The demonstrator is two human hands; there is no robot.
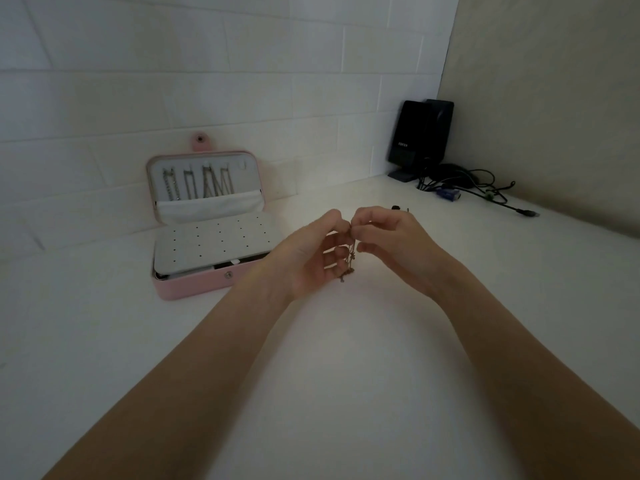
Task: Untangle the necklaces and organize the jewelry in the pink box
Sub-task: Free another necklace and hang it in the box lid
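Between the two hands, raised off the surface (329, 393): a thin dark chain (350, 255), pinched at its top and hanging in a small knotted clump below. Left hand (313, 252) turned palm-in, thumb and forefinger closed on the chain near the top, remaining fingers loosely curled behind the dangling part, likely to steady it and give a backdrop for spotting the knot. Right hand (388, 237) meeting it fingertip to fingertip, thumb and forefinger nipping the same stretch, other fingers tucked under; probably picking a strand apart. Held up in the air so that gravity draws the loose ends down and shows the tangle; too small and dim to tell how many strands are caught.

Well to the left of the left hand and farther away: pink box (207, 282), open, lid leaning back against the wall, several chains (197, 185) already hung in a row inside the lid, a perforated white tray lying over the base. Propped open within reach, ready to take the next piece.

Just beyond the right hand: a few small dark pieces (398, 208) on the surface, too small to identify. Farther right and back: speakers (420, 133) and cables (485, 188) in the corner.
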